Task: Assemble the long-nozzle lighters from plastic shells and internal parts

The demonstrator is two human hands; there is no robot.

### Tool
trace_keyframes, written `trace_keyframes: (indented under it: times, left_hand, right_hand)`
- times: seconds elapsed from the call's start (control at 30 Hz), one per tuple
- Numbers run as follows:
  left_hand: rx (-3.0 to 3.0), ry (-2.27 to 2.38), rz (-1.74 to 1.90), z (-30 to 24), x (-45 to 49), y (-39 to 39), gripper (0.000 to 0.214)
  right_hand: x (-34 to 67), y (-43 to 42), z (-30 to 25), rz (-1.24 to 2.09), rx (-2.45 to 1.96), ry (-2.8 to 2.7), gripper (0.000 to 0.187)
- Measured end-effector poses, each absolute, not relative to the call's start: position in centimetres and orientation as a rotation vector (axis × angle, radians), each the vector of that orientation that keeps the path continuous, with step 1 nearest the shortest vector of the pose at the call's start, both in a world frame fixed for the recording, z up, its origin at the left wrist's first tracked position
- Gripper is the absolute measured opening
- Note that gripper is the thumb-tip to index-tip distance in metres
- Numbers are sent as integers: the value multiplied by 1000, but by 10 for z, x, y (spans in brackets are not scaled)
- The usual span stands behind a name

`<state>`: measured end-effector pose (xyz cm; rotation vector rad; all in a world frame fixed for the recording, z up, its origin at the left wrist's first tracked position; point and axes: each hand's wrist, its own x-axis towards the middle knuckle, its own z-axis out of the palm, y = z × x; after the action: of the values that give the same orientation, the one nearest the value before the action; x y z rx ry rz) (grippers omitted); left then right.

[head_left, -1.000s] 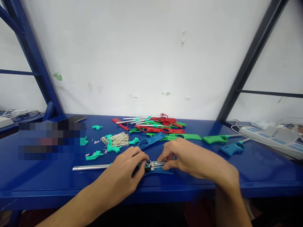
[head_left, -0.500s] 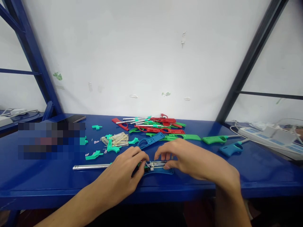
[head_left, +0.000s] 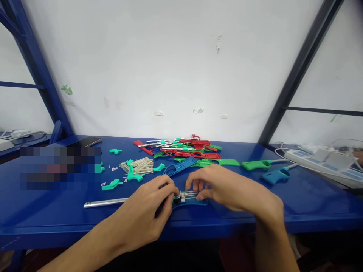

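Observation:
A partly assembled long-nosed lighter lies near the table's front edge, its silver metal tube (head_left: 106, 203) pointing left. The lighter's blue handle half (head_left: 194, 203) shows below the fingers. My left hand (head_left: 151, 206) is closed around the middle of the lighter, thumb and forefinger pinching by a small black part; the trigger area is hidden under it. On the handle half rests a clear fuel tank (head_left: 188, 194). My right hand (head_left: 218, 187) curls over the tank's right end, with the thumb on it and the fingers bent.
Behind my hands lie a blue handle half (head_left: 181, 166) and a pile of red and green lighter shells (head_left: 193, 153) with metal tubes. Clear tanks (head_left: 141, 165) and teal triggers (head_left: 112, 184) sit left. Two lighters (head_left: 275, 176) and a power strip (head_left: 320, 162) are right.
The lighter has turned slightly, the tip of its metal tube swinging a little toward me and left. Both hands keep nearly the same hold; the view has shifted slightly.

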<state>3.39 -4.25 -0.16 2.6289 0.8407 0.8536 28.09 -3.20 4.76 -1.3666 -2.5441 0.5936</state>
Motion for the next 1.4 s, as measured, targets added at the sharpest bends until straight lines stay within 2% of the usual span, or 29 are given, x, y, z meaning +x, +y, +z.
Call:
trace_keyframes:
  times: [0.77,1.13,1.4]
  left_hand:
    - [2690,835,869,-2,33,-43,20]
    - [2706,860,843,-1,33,-44,19]
    - [2805,936,936,1,31,-45,30]
  right_hand:
    - [279,-33,50,579,-1360,-2545,33]
    - [282,-41,66,653,-1377,-2508,27]
    - [282,-39,62,558,-1394,-2538,19]
